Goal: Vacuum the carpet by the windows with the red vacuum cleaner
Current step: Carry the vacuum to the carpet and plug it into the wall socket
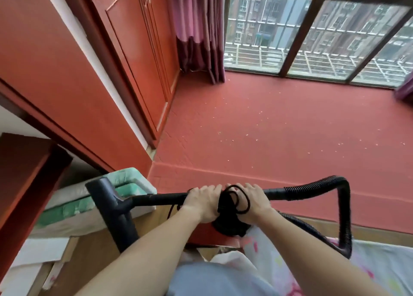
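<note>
I hold the vacuum's black wand (156, 199) level across my front. My left hand (204, 200) grips the wand, and my right hand (253, 200) grips it just to the right, beside a coiled black cord (234, 199). The black floor nozzle (116, 210) hangs at the wand's left end. The ribbed hose (344, 206) loops right and down. Below my hands the vacuum's body (225, 227) is mostly hidden. Ahead lies the raised red carpet (268, 134) by the windows (312, 38), dotted with pale crumbs.
A red wooden wardrobe (138, 56) lines the left side. Purple curtains (199, 27) hang in the window corner. A green-and-white box (89, 195) and flat cardboard sit on the wooden floor at left. A patterned bedsheet (380, 262) lies at lower right.
</note>
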